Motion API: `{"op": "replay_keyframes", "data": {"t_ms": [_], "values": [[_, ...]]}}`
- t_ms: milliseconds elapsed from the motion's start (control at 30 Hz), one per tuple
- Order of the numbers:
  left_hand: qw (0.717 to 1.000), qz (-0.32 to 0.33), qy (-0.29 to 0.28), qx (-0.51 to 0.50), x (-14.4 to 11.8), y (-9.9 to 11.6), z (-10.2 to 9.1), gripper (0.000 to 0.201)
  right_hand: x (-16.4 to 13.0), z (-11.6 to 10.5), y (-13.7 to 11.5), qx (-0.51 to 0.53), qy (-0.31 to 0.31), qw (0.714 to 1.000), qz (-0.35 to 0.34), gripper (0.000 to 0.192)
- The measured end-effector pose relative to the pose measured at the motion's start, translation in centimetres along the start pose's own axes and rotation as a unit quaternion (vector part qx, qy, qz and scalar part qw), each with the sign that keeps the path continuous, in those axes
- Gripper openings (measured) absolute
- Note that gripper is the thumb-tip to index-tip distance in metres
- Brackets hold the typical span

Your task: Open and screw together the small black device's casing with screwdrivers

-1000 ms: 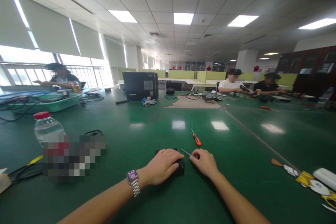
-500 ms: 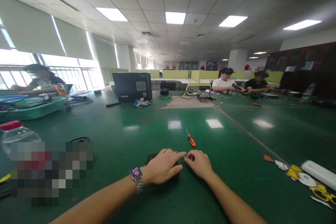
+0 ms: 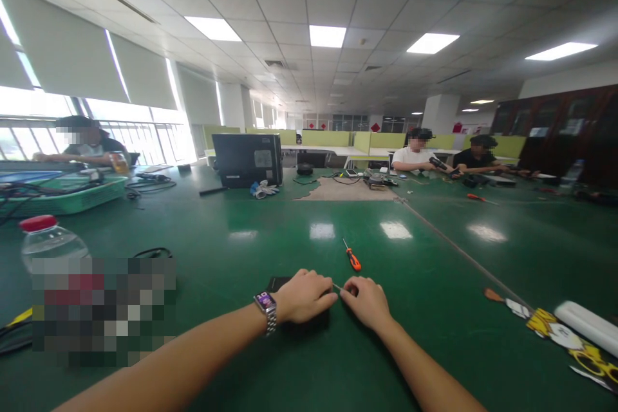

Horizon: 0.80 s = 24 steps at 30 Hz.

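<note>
My left hand (image 3: 305,297), with a watch on its wrist, lies over a flat black box-like object (image 3: 277,282) on the table, its fingers curled down onto it. Most of that object is hidden beneath the hand. Close by on the right, my right hand (image 3: 369,304) is closed in a pinch on a thin metal rod (image 3: 337,286), which points toward the left fingertips. Whether the left fingers also touch the rod I cannot tell. Beyond the hands lies a screwdriver (image 3: 354,260) with an orange and black handle, its shaft pointing away from me.
On the left stand a red-capped bottle (image 3: 53,241) and a green basket (image 3: 91,196) with cables. A black computer case (image 3: 246,161) and gloves (image 3: 264,189) are farther back. A white bar-shaped object (image 3: 589,327) lies at right. Several people sit around the table.
My left index finger, stretched out before, has curled in with the others, and the left hand has shifted slightly. The right hand keeps its pinch. The view has shifted a little.
</note>
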<state>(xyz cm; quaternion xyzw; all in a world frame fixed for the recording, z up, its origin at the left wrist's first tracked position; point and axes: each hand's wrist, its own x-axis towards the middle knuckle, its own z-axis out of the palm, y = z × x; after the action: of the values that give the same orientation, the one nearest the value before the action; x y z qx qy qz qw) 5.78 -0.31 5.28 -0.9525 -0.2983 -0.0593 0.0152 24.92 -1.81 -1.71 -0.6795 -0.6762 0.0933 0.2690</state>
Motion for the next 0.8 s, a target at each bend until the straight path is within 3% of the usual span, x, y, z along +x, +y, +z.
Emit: {"op": "replay_keyframes", "data": {"t_ms": [333, 533, 800], "values": [[1.000, -0.017, 0.008, -0.003, -0.8, 1.3, 0.3, 0.017, 0.0, 0.0, 0.2, 0.004, -0.005, 1.000, -0.005, 0.016], [0.997, -0.074, 0.013, 0.004, -0.2, 1.1, 0.7, 0.031, 0.2, 0.0, 0.1, -0.010, -0.013, 1.000, -0.002, 0.016], [0.997, -0.071, -0.022, 0.015, -0.1, 2.3, 0.4, 0.032, 0.2, -0.1, 0.0, -0.011, -0.015, 1.000, -0.001, 0.017]]}}
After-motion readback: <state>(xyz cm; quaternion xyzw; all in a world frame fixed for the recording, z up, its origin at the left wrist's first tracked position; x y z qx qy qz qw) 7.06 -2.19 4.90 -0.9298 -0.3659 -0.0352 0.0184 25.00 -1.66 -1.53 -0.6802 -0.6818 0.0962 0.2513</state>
